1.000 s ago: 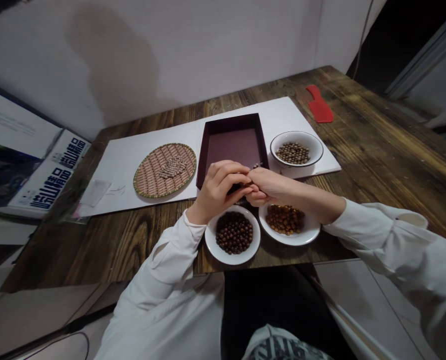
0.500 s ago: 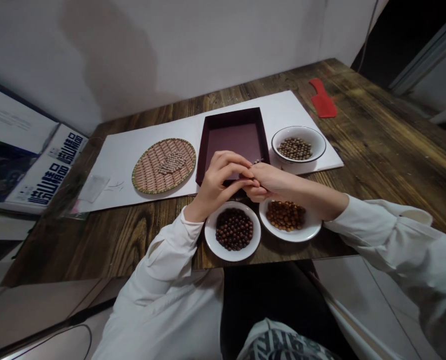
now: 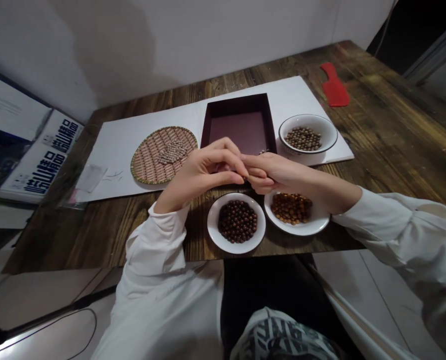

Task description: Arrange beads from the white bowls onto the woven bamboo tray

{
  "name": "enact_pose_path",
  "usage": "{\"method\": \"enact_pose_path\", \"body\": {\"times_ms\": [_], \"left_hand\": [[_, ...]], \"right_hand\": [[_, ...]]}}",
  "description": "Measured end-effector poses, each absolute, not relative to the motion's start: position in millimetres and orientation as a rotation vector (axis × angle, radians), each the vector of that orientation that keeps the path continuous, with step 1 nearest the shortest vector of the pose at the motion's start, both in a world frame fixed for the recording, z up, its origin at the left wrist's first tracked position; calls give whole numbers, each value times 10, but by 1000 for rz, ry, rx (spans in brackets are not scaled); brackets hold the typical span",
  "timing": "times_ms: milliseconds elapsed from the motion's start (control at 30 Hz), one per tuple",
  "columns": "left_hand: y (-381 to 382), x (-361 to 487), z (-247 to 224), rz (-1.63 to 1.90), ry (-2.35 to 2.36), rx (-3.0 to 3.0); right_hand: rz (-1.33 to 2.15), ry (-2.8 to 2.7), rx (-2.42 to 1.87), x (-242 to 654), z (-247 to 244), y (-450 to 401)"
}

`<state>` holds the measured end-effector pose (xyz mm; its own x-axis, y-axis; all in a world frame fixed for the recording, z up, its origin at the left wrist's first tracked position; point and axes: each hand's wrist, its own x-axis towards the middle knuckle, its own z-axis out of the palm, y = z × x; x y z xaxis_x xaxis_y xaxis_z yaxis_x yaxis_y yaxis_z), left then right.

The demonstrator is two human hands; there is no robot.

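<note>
My left hand (image 3: 213,167) and my right hand (image 3: 264,171) meet above the front edge of a dark maroon box (image 3: 241,127). The left thumb and fingers curve into a pinch at the right fingertips. What they hold, if anything, is too small to see. My right fingers are curled together, and their contents are hidden. Just below the hands stands a white dish of dark brown beads (image 3: 238,221). Under my right wrist a second white dish holds amber-brown beads (image 3: 291,207). A few small pale beads (image 3: 263,151) show in the box beside my right hand.
A round woven tray (image 3: 143,162) with small pale beads lies at the left on white paper (image 3: 121,135). At the right, a white bowl (image 3: 330,142) holds olive-brown beads. Behind it lies a red comb-like piece (image 3: 335,87). A printed carton (image 3: 50,160) stands far left.
My left hand has shifted left and its fingers have drawn back slightly from my right hand. The whole view has moved a little. The dishes keep their places on the table.
</note>
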<state>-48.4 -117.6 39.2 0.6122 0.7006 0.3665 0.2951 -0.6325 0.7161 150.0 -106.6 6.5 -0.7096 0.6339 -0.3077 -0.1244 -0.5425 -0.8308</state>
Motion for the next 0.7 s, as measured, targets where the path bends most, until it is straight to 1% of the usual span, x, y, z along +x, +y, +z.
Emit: {"method": "enact_pose_path", "body": {"times_ms": [133,200,433,700], "left_hand": [[-1263,-495,572,445,614,2177],[-1281,-455,589,305,565,2153],[-1280,-379,560,235,529,2130],[-1257,-363,423,69,510,2176]], "right_hand": [[2260,-1177,-862,1498,99,-1072],[2251,-1182,-889,1498,115,-1079],[2217,-1244,-920,1500,161,-1100],[2203,-1285,-959,1495,178,-1099]]}}
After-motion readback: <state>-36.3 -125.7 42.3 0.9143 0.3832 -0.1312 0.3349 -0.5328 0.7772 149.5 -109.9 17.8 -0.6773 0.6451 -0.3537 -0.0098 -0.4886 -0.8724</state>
